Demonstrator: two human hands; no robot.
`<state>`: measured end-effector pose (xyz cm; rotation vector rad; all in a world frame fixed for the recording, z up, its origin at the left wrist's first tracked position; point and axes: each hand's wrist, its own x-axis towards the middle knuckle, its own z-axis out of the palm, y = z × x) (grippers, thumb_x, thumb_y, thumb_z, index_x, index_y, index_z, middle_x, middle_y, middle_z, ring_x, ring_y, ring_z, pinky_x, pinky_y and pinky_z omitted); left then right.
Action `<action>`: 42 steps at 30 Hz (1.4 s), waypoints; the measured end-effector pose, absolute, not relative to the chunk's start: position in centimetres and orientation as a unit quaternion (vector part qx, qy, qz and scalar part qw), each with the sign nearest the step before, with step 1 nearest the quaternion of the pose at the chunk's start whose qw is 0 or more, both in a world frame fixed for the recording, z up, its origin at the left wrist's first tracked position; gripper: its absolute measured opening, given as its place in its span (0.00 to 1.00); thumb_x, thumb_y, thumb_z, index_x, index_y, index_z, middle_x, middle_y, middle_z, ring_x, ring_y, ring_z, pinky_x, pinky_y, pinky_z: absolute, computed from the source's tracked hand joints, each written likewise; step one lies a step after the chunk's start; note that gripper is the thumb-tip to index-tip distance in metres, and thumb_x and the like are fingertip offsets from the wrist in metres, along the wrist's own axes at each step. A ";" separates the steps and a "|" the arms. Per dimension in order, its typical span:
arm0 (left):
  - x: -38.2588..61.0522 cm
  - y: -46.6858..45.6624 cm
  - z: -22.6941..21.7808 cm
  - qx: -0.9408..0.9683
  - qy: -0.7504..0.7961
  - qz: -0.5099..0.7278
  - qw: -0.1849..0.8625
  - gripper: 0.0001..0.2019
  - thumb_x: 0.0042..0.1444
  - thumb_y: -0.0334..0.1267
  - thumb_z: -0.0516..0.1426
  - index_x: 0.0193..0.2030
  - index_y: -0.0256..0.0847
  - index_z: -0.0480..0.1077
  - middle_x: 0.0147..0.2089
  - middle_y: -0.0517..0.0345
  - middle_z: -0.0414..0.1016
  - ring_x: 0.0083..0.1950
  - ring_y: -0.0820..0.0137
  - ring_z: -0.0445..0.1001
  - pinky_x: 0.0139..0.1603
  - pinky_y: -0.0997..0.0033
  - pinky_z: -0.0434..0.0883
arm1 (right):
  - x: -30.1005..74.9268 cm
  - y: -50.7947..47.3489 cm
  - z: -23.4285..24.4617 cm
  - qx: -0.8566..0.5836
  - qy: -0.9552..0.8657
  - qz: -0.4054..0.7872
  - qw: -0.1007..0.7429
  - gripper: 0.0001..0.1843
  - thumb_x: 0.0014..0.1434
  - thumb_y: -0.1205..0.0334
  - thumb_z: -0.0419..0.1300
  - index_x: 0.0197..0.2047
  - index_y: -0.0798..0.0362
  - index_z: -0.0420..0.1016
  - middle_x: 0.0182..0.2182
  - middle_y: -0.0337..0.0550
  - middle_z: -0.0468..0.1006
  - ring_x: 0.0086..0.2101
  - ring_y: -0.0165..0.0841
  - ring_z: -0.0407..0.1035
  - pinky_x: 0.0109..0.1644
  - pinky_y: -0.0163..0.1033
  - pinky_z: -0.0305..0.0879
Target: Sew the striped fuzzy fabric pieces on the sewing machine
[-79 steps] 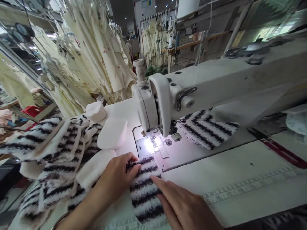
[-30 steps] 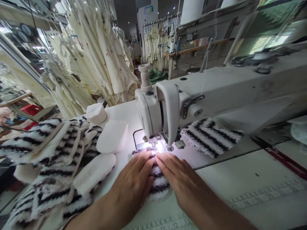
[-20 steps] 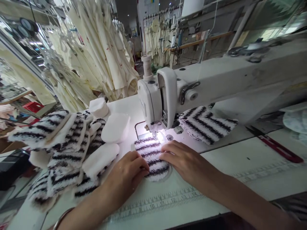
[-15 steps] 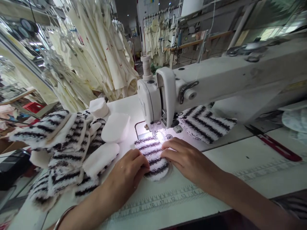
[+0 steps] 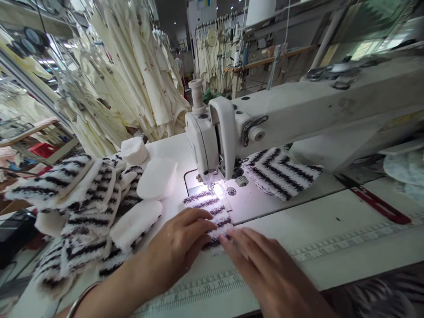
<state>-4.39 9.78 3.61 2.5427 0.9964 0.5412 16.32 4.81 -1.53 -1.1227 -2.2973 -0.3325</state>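
Note:
A small black-and-white striped plush fabric piece lies flat with its far edge under the needle area of the white sewing machine. My left hand is closed over its left side, fingers bent on the pile. At the near end of the piece, my right hand has its fingertips and thumb pinched at the edge; motion blurs it somewhat. Both hands cover parts of the near half. The machine's lamp brightly lights the stitching spot.
To the left lies a pile of striped plush pieces, beside white pads. Another striped piece rests right of the needle. Red-handled scissors lie farther right. A printed ruler runs along the table's front; pale garments hang behind.
My right hand has moved from the piece's right edge near the needle down to its near end. My left hand's fingers have shifted inward across the piece. The view has shifted slightly.

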 end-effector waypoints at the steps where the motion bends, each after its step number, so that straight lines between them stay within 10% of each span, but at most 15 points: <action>1: -4.3 9.8 3.5 0.909 0.332 0.182 0.176 0.10 0.64 0.29 0.50 0.50 0.39 0.68 0.51 0.51 0.71 0.52 0.70 0.71 0.52 0.70 0.72 | 16.1 4.1 -1.8 -0.424 -0.858 -0.136 0.258 0.25 0.61 0.75 0.41 0.56 0.57 0.69 0.52 0.47 0.73 0.51 0.39 0.67 0.45 0.44 0.68; 32: -6.5 15.6 1.0 0.933 0.289 0.194 0.086 0.14 0.65 0.27 0.46 0.55 0.40 0.63 0.56 0.46 0.70 0.57 0.64 0.69 0.54 0.59 0.73 | 14.0 10.1 -1.6 -0.465 -0.825 -0.124 0.297 0.27 0.54 0.80 0.41 0.49 0.53 0.72 0.46 0.42 0.75 0.49 0.36 0.65 0.46 0.42 0.61; 42: -5.2 14.2 1.5 0.920 0.364 0.147 0.021 0.13 0.65 0.29 0.47 0.55 0.39 0.63 0.41 0.50 0.70 0.39 0.64 0.70 0.36 0.59 0.74 | 16.8 13.3 0.4 -0.460 -0.866 0.041 0.190 0.29 0.50 0.78 0.50 0.52 0.44 0.72 0.34 0.42 0.73 0.27 0.30 0.64 0.28 0.33 0.59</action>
